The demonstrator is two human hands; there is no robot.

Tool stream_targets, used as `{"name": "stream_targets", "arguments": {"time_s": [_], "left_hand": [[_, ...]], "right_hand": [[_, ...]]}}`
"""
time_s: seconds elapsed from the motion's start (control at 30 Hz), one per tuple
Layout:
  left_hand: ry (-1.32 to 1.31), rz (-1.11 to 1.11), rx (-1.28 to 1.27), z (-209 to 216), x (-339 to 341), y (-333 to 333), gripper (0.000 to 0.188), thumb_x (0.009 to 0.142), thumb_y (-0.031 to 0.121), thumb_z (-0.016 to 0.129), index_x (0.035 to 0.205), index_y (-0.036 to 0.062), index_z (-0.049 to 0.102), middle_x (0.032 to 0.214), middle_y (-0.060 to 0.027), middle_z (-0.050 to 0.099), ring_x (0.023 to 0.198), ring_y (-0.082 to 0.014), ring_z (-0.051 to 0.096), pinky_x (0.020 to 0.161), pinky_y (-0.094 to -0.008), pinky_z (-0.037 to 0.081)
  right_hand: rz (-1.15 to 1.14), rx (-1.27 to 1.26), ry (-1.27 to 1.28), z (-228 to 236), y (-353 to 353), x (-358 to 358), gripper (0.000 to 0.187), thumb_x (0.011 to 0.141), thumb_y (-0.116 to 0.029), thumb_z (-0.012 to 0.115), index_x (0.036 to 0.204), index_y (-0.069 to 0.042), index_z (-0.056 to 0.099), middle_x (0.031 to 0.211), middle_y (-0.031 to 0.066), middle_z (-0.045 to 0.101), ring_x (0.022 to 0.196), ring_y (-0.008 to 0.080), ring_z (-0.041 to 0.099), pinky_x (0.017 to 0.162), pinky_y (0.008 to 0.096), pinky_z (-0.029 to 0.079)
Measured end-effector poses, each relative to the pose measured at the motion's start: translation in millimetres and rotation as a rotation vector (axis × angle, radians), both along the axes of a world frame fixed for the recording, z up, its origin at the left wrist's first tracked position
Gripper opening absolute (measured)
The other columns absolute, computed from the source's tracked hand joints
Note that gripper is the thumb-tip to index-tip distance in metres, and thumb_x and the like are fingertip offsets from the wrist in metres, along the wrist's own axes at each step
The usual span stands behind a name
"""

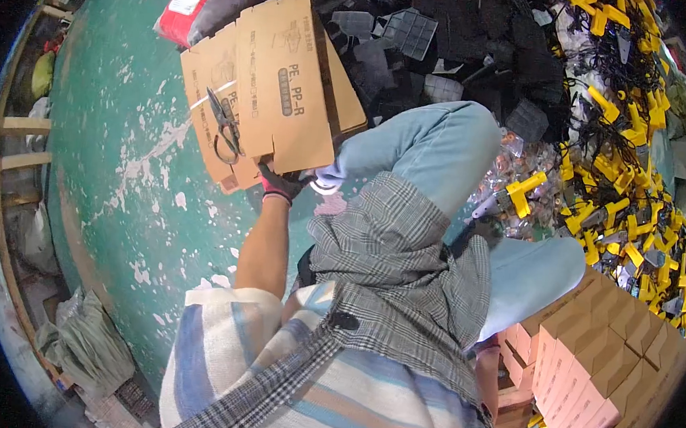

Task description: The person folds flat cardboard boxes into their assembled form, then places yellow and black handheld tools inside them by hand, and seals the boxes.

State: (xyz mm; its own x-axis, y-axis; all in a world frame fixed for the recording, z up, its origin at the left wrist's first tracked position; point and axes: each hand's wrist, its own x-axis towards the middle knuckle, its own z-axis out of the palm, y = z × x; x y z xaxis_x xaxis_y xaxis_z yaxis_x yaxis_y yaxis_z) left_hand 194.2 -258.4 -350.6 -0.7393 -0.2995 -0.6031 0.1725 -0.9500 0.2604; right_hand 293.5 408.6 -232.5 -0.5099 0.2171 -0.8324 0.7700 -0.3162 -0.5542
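My left hand [280, 184], in a dark glove with red at the wrist, is closed on the near edge of the flattened cardboard boxes [292, 91]. Its thumb lies over the cardboard, and some fingers are hidden beneath. A pair of scissors [223, 130] with dark handles rests on the left part of the stack, across a thin white strap [213, 95]. On the right, only my forearm [487, 377] shows, between my leg and a pile of small brown cartons [586, 374]; the hand itself is hidden.
A red and white sack [190, 4] lies beyond the cardboard on the worn green floor [117, 142]. Black plastic trays [410, 34] are heaped ahead. Yellow parts with black cables [626, 210] cover the right side. Small clear bags [509, 166] lie by my knee; a pale plastic bag [91, 339] sits at left.
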Motion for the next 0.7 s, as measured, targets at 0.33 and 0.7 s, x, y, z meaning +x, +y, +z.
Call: {"name": "stream_targets", "arguments": {"time_s": [0.33,0.7], "left_hand": [[-1.12,-0.08,-1.83,87,-74,-72,0.07,0.068,0.039,0.065,0.111,-0.0106,0.04,0.106,-0.0227,0.05,0.096,-0.0308,0.05,0.081,-0.0368,0.04],[-1.171,-0.371,-1.429,41,-82,-152,0.096,0.055,0.028,0.078,0.125,-0.0064,0.022,0.12,-0.0167,0.041,0.101,-0.0251,0.047,0.085,-0.0332,0.04]], "right_hand": [[-0.202,0.054,0.329,22,-121,-109,0.038,0.087,-0.031,0.033,0.111,-0.006,0.048,0.105,0.0064,0.054,0.091,0.0229,0.053,0.076,0.0351,0.043],[-0.292,0.133,0.695,70,-215,-203,0.038,0.087,-0.028,0.033,0.114,-0.004,0.046,0.109,0.0073,0.052,0.095,0.0233,0.05,0.08,0.0344,0.041]]}}
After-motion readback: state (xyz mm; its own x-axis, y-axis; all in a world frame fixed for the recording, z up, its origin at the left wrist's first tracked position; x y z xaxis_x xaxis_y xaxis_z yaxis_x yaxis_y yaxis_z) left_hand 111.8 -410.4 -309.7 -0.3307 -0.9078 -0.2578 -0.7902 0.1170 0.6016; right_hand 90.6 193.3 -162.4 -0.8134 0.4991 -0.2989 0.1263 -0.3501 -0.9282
